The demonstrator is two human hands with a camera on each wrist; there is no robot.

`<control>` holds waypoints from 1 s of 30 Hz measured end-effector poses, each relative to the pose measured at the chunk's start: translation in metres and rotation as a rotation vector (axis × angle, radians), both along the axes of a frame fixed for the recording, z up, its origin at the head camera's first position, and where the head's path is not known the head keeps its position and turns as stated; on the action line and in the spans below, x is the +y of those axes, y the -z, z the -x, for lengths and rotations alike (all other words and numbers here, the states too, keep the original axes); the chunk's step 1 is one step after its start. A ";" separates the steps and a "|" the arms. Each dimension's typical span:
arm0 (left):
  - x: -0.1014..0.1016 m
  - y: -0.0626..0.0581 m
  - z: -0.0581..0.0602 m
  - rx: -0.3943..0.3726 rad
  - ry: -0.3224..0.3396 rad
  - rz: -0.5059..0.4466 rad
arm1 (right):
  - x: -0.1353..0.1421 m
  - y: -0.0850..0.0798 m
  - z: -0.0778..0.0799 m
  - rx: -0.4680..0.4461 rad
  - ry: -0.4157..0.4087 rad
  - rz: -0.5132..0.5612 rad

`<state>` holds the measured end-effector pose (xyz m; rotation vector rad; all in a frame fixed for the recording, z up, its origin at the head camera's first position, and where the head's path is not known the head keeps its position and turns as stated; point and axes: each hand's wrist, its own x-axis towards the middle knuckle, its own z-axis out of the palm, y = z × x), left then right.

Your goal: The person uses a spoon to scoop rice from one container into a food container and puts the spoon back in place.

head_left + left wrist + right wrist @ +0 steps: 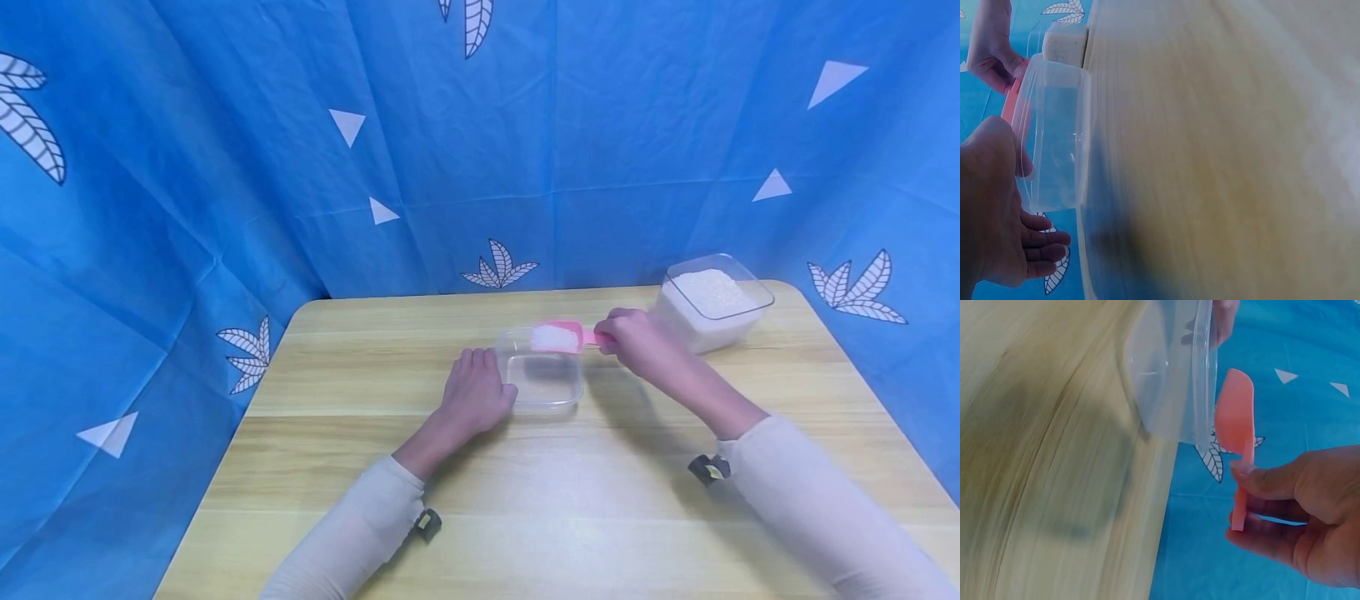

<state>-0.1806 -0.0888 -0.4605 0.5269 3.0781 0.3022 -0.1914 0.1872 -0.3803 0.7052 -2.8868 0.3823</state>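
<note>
Blue cloth [450, 125] printed with white leaves and triangles hangs behind your table [570, 517], a pale wood-grain top with rounded far corners. At left, your pale left sleeve [352, 525] crosses from the near edge. Your left hand [476, 396] holds the left side of a clear container [546, 406], thumb over the rim and fingers along the outer wall. This vessel stands upright beyond the table's middle, between the far edge and your forearms. Its walls look thin and smooth; judge it light, mildly flexible and apt to slide, so the rim and upper wall offer you the surest hold.

Next rightward, a pink scoop [1235, 415] hangs above the container's far right portion, nearly level, its bowl bearing loose white grains [553, 338]. Your right hand [637, 337] pinches the short handle, the thumb close to the neck, as the right wrist view shows. Expect the scoop to be stiff and light; its load is the unsteady part, likely to spill with a small tilt, and a hold near the neck should give you the best control.

Farthest right, beside the far right corner, a clear square tub [720, 337] stands well filled with similar grains. Judge it the heaviest item, best taken by opposite walls. Your right sleeve [825, 500] enters from the near right.
</note>
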 end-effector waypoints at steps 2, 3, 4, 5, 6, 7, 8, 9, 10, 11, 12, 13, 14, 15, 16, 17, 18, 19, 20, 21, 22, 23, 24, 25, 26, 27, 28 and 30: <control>0.000 0.000 0.000 0.001 0.000 -0.004 | -0.003 0.000 0.001 0.000 -0.007 -0.007; 0.000 0.000 0.000 0.000 -0.001 -0.005 | -0.005 -0.001 0.001 0.003 -0.009 -0.015; 0.000 0.000 0.000 -0.001 -0.001 -0.004 | -0.006 -0.001 0.001 0.006 -0.013 -0.021; -0.001 0.000 0.000 -0.002 -0.001 -0.005 | -0.008 -0.002 0.001 0.008 -0.018 -0.027; -0.001 0.000 0.000 -0.004 -0.001 -0.005 | -0.010 -0.003 0.002 0.011 -0.024 -0.032; -0.001 0.000 0.000 -0.006 -0.001 -0.006 | -0.011 -0.003 0.002 0.014 -0.029 -0.039; -0.001 0.000 0.000 -0.008 -0.001 -0.006 | -0.013 -0.004 0.002 0.016 -0.033 -0.048; -0.001 0.000 0.000 -0.009 0.000 -0.007 | -0.014 -0.004 0.002 0.016 -0.037 -0.053; -0.001 0.001 0.000 -0.009 0.000 -0.007 | -0.016 -0.004 0.002 0.016 -0.040 -0.058; -0.001 0.001 0.000 -0.009 0.000 -0.007 | -0.017 -0.004 0.003 0.015 -0.044 -0.063; -0.001 0.002 0.000 -0.010 0.000 -0.008 | -0.018 -0.003 0.003 0.015 -0.049 -0.066; -0.001 0.002 0.000 -0.010 -0.001 -0.010 | -0.019 -0.003 0.004 0.015 -0.052 -0.069; -0.001 0.002 0.000 -0.010 -0.002 -0.011 | -0.020 -0.002 0.005 0.014 -0.055 -0.072; -0.001 0.002 0.000 -0.009 -0.002 -0.012 | -0.022 -0.001 0.005 0.013 -0.056 -0.075; 0.000 0.002 0.000 -0.009 -0.003 -0.012 | -0.022 -0.001 0.006 0.014 -0.057 -0.078; 0.000 0.002 0.000 -0.010 -0.004 -0.014 | -0.023 0.000 0.006 0.014 -0.059 -0.078; 0.000 0.002 0.000 -0.010 -0.003 -0.015 | -0.024 0.001 0.006 0.016 -0.059 -0.078; 0.000 0.002 0.000 -0.010 -0.002 -0.015 | -0.024 0.001 0.006 0.016 -0.059 -0.079; 0.000 0.002 0.000 -0.008 0.000 -0.017 | -0.025 0.001 0.006 0.018 -0.059 -0.082; 0.000 0.002 0.000 -0.007 0.001 -0.018 | -0.025 0.002 0.006 0.021 -0.059 -0.084; 0.001 0.003 0.000 -0.006 0.000 -0.020 | -0.025 0.002 0.005 0.024 -0.059 -0.086; 0.001 0.003 0.000 -0.006 0.000 -0.019 | -0.025 0.002 0.005 0.027 -0.058 -0.089; 0.001 0.003 0.000 -0.006 0.000 -0.018 | -0.026 0.001 0.005 0.030 -0.057 -0.093; 0.001 0.003 0.000 -0.005 0.000 -0.018 | -0.026 0.001 0.005 0.033 -0.055 -0.098; 0.001 0.003 0.000 -0.006 -0.001 -0.019 | -0.026 0.001 0.004 0.038 -0.052 -0.104; 0.001 0.002 0.000 -0.007 -0.003 -0.018 | -0.026 0.001 0.004 0.042 -0.049 -0.107; 0.000 0.002 0.000 -0.007 -0.004 -0.018 | -0.026 0.000 0.004 0.044 -0.045 -0.111; 0.000 0.002 0.001 -0.010 -0.005 -0.020 | -0.026 -0.001 0.004 0.049 -0.040 -0.117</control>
